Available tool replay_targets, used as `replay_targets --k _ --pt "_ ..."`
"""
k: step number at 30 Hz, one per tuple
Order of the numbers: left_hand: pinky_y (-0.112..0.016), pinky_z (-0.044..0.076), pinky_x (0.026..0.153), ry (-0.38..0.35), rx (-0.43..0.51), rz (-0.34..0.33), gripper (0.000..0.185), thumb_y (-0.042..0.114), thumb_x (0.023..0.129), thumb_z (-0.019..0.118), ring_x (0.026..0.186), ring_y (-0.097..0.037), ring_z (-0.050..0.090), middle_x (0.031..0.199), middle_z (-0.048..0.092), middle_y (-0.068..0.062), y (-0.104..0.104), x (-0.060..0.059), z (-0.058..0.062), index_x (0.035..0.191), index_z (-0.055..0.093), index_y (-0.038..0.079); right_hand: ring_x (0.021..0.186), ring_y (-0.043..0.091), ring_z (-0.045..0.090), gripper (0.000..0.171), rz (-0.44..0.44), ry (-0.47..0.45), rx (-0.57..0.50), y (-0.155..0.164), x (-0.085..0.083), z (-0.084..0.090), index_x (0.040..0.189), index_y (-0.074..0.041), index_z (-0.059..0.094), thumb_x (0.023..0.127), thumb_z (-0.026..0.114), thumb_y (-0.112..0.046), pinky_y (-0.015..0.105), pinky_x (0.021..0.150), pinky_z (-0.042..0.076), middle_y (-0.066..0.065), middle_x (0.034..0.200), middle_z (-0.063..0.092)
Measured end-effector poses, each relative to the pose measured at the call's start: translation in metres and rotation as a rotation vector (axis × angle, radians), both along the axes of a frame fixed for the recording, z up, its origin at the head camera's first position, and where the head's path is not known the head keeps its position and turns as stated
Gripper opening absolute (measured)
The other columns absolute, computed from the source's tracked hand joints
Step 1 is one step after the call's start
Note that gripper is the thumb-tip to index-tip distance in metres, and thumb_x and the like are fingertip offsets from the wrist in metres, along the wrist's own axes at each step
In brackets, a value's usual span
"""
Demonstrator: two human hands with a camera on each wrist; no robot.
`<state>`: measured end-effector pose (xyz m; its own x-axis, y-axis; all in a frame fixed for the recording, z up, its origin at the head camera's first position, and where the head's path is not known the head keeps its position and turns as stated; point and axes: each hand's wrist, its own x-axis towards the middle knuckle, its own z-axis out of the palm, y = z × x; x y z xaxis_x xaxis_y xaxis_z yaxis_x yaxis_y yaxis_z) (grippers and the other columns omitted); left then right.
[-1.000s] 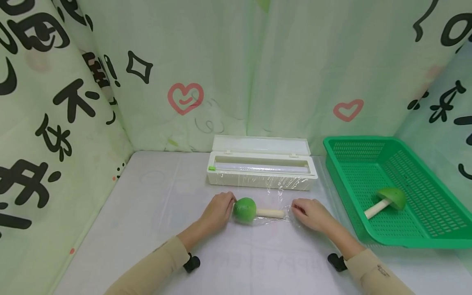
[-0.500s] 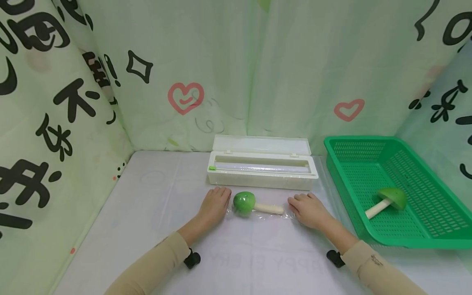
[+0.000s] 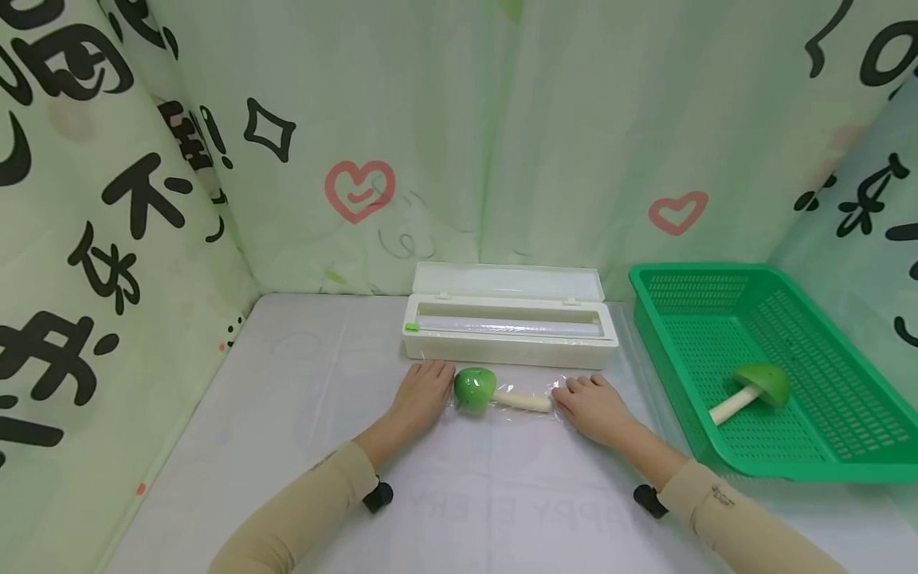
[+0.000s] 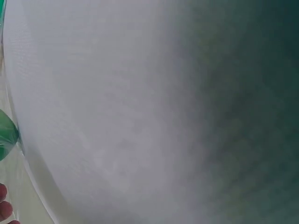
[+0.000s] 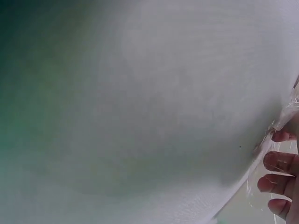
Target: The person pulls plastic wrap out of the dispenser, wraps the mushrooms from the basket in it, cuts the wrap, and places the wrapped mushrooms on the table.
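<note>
Green printed curtains close in a pale worktop [image 3: 287, 414]. The toy mushroom [image 3: 495, 392] lies between both hands on cling film [image 3: 534, 414] in front of the dispenser box [image 3: 511, 335], seemingly half-wrapped. Left hand [image 3: 423, 395] and right hand [image 3: 591, 406] lie spread, flat. Another mushroom [image 3: 753, 391] sits in the basket [image 3: 846, 446]. Both wrist views show little beyond blur.

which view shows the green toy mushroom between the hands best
The head view: the whole green-capped toy mushroom with its cream stem lies on clear film between the left hand and right hand. The left wrist view catches only a green sliver at its edge; the right wrist view shows none.
</note>
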<state>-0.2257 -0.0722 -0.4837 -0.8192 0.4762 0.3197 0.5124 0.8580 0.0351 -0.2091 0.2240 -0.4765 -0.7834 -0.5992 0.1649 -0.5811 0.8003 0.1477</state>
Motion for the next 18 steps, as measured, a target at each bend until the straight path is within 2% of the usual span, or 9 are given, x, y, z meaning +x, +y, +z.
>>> replay_targets --k 4,7,9,11,14,16,18 --pt "-0.031 0.041 0.077 -0.012 -0.014 0.004 0.007 0.015 0.09 0.051 0.091 -0.018 0.051 0.093 0.056 -0.002 0.003 -0.001 0.0 0.093 0.053 0.009 0.078 0.025 0.057 0.01 -0.053 -0.002 -0.009 -0.003 0.003 0.004 0.091 -0.011 0.061 0.084 0.063 -0.018 0.039 0.068 0.039 0.006 0.08 0.059" --pt "-0.032 0.041 0.079 -0.03 -0.018 0.0 0.008 0.015 0.09 0.051 0.093 -0.019 0.051 0.094 0.056 -0.003 0.005 -0.002 0.001 0.094 0.053 0.009 0.08 0.026 0.057 0.012 -0.065 0.053 -0.111 -0.006 0.007 0.008 0.091 -0.008 0.061 0.08 0.063 -0.012 0.041 0.07 0.039 0.006 0.081 0.058" --pt "-0.032 0.04 0.08 -0.046 -0.018 -0.002 0.008 0.016 0.09 0.049 0.093 -0.019 0.051 0.095 0.055 -0.003 0.006 -0.002 0.002 0.094 0.053 0.009 0.079 0.027 0.056 0.015 -0.003 0.135 -0.189 -0.01 0.01 0.01 0.09 -0.007 0.06 0.076 0.063 -0.008 0.041 0.07 0.04 0.005 0.081 0.057" --pt "-0.032 0.04 0.079 -0.06 -0.02 0.001 0.008 0.016 0.091 0.048 0.093 -0.019 0.051 0.095 0.055 -0.003 0.006 -0.001 0.002 0.094 0.053 0.009 0.078 0.025 0.054 0.019 0.109 0.216 -0.235 -0.016 0.012 0.011 0.09 -0.007 0.059 0.072 0.062 -0.006 0.04 0.069 0.041 0.005 0.08 0.054" --pt "-0.032 0.04 0.078 -0.07 -0.02 0.012 0.007 0.016 0.091 0.048 0.092 -0.019 0.05 0.094 0.055 -0.003 0.005 0.0 0.002 0.093 0.052 0.01 0.077 0.023 0.054 0.024 0.251 0.267 -0.192 -0.027 0.014 0.01 0.093 -0.007 0.058 0.071 0.063 -0.01 0.037 0.068 0.044 0.004 0.083 0.055" --pt "-0.032 0.04 0.078 -0.069 -0.023 0.017 0.007 0.016 0.091 0.048 0.093 -0.019 0.05 0.094 0.055 -0.003 0.005 0.0 0.002 0.093 0.052 0.01 0.08 0.022 0.055 0.029 0.267 0.225 -0.132 -0.035 0.014 0.008 0.1 -0.008 0.057 0.072 0.065 -0.012 0.036 0.07 0.045 0.004 0.089 0.056" --pt "-0.032 0.04 0.078 -0.065 -0.026 0.015 0.007 0.016 0.091 0.048 0.094 -0.019 0.05 0.095 0.055 -0.003 0.005 -0.001 0.002 0.093 0.051 0.01 0.086 0.022 0.056 0.034 0.235 0.167 -0.071 -0.042 0.015 0.005 0.106 -0.008 0.055 0.075 0.065 -0.014 0.036 0.073 0.046 0.005 0.097 0.057"
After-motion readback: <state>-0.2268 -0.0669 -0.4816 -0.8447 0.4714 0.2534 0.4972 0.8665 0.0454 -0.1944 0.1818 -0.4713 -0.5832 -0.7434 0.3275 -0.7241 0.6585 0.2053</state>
